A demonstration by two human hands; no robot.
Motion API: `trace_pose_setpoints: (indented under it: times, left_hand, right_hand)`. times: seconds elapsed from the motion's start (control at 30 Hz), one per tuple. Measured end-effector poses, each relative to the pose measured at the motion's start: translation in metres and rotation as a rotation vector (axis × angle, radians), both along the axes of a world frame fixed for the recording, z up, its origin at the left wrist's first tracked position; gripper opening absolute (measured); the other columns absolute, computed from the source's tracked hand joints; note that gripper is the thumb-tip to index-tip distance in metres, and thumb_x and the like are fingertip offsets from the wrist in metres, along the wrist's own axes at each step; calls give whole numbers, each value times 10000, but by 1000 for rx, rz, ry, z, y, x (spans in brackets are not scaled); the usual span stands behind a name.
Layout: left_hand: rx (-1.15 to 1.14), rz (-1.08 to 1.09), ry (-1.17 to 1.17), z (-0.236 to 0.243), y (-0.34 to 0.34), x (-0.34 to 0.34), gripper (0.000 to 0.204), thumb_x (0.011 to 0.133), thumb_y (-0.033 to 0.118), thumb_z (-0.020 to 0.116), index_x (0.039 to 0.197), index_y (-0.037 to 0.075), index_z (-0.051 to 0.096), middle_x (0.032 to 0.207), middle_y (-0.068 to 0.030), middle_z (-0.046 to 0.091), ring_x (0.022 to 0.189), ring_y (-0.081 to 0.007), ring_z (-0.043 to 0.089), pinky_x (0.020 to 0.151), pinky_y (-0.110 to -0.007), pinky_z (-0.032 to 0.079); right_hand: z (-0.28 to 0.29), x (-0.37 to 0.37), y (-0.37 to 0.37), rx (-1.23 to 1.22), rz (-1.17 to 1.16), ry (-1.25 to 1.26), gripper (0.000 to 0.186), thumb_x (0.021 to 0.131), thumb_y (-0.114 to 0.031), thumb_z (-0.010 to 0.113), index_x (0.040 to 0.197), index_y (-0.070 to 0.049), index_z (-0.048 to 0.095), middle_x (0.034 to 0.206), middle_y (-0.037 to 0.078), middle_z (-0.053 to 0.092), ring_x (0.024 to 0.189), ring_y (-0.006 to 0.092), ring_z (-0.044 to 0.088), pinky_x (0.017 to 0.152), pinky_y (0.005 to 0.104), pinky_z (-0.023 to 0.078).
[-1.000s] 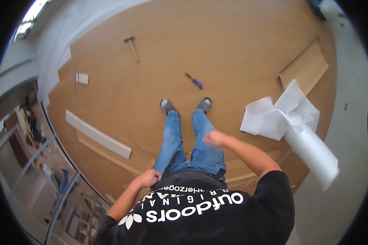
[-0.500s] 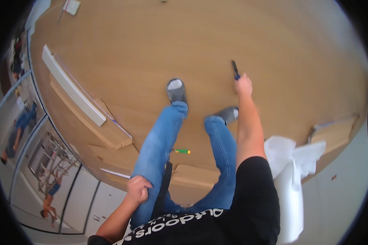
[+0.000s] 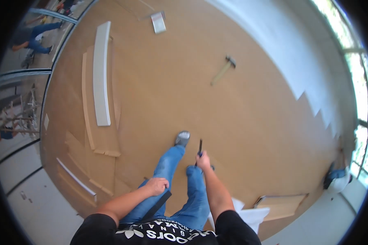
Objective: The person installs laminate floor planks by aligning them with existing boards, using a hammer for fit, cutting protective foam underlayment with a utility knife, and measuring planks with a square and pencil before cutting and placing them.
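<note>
A slim black-and-blue hand tool [image 3: 200, 147] juts out of my right hand [image 3: 202, 158], which is closed round its middle. Its long dark end points away from me; whether it is a knife I cannot tell. This hand is held above my right knee. My left hand [image 3: 156, 186] rests on my left thigh with its fingers curled in, and nothing shows in it. Beside it a black strap [image 3: 157, 206] hangs from my front. A hammer [image 3: 223, 72] with a light handle lies farther off on the brown floor covering [image 3: 163, 90].
To the left, a long white panel [image 3: 102, 73] lies on flattened cardboard [image 3: 88, 118]. White wrapping sheet [image 3: 251, 216] and a cardboard piece [image 3: 284, 204] are close on my right. A small white box [image 3: 158, 23] lies far off. People [image 3: 37, 36] show beyond the framed glass at left.
The view has swung to the right, bringing the hammer and windows into sight. My right hand has come nearer my body with the tool. My left hand stays on my leg.
</note>
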State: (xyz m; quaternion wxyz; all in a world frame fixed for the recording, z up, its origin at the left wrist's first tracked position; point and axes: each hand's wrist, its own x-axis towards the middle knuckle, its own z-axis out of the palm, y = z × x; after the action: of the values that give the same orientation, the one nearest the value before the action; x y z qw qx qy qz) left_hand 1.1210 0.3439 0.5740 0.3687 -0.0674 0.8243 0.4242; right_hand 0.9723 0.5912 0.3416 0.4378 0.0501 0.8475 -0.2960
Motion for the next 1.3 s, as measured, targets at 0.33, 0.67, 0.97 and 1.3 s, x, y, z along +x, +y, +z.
trace_pose_setpoints:
  times: [0.33,0.67,0.97,1.3]
  left_hand:
    - [255,785,442,288,-183,-206,197,945,-39,476,950,38,657,826,-19,630,795,-89,584,726,-268,509]
    - [-367,112,2062,752,-388,-247,264,945,-29,538,1182,87,528,1143,-124,549,1025,-216,553,889,-362,464]
    - [-574,-66,2049,794,-516,-327,302,946,28,562,1243,65,517,1213,-142,543,1087,-248,549,941,-390,449]
    - [-724,-2,2114,812,-743,-337,375,948,91,588,1310,41,505,1291,-162,536,1155,-284,545,1000,-422,433]
  right_hand:
    - [385,-130,47,95,-141,-99,394,1022,-428,576,953,-40,591,714,79,625,606,190,650,550,361,568]
    - [443,-178,-24,237,48,-174,503,1013,-504,557,924,-13,620,725,134,675,562,258,694,525,390,565]
    - [390,-385,-263,78,299,-26,476,1017,-474,558,912,-21,656,672,112,665,542,238,668,545,397,559]
    - [395,-606,-577,177,544,195,473,990,-506,583,1021,-49,700,858,207,734,768,369,724,683,495,568]
